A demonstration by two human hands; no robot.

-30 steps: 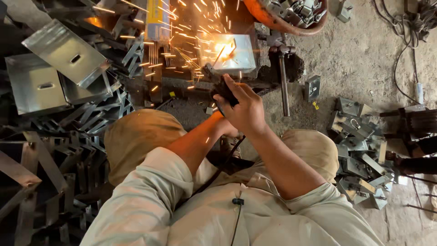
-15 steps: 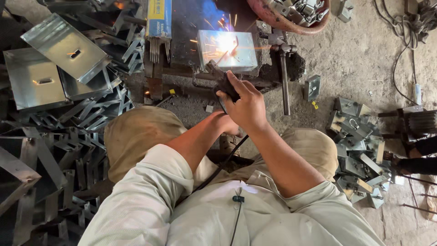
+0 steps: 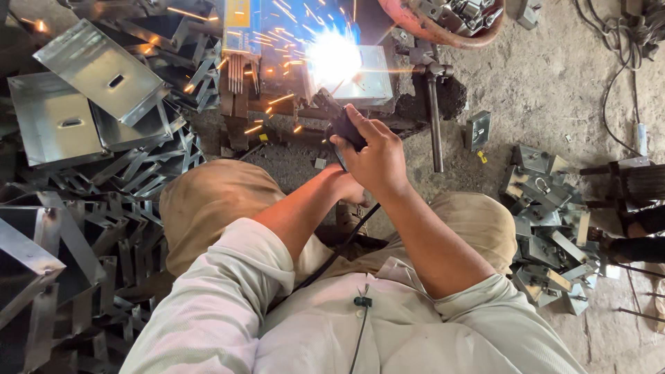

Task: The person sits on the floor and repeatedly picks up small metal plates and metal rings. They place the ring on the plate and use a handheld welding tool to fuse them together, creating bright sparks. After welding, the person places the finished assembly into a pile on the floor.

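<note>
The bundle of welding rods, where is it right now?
The welding rods stand at upper centre of the head view, left of the bright arc, below a yellow-and-blue box.

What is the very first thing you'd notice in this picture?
The bright white welding flash at the top middle, throwing orange sparks. Just below it the right hand grips a dark welding holder, with the left hand tucked under that wrist. Shiny metal brackets pile up on the left.

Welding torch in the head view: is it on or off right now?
On. A bright arc flares at the tip of the welding torch in the right hand, throwing sparks.
</note>
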